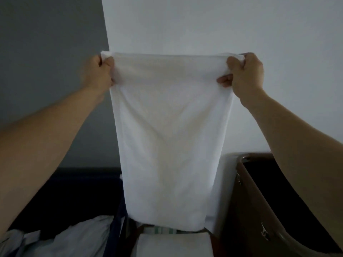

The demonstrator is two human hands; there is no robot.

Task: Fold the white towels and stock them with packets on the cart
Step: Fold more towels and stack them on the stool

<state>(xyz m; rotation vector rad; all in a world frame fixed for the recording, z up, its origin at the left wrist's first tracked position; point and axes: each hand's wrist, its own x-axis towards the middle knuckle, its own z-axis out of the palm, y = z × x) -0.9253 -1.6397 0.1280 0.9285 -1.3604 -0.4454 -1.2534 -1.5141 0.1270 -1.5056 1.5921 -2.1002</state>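
A white towel hangs in the air in front of me, held up by its top edge and doubled over. My left hand grips the top left corner. My right hand grips the top right corner. Both arms are raised and stretched forward. Below the hanging towel lies a folded white towel on the cart, with striped packets just behind it, partly hidden by the towel's lower edge.
A brown bin with a dark inside stands at the lower right. A grey-white bag lies at the lower left beside dark fabric. A white wall is straight ahead.
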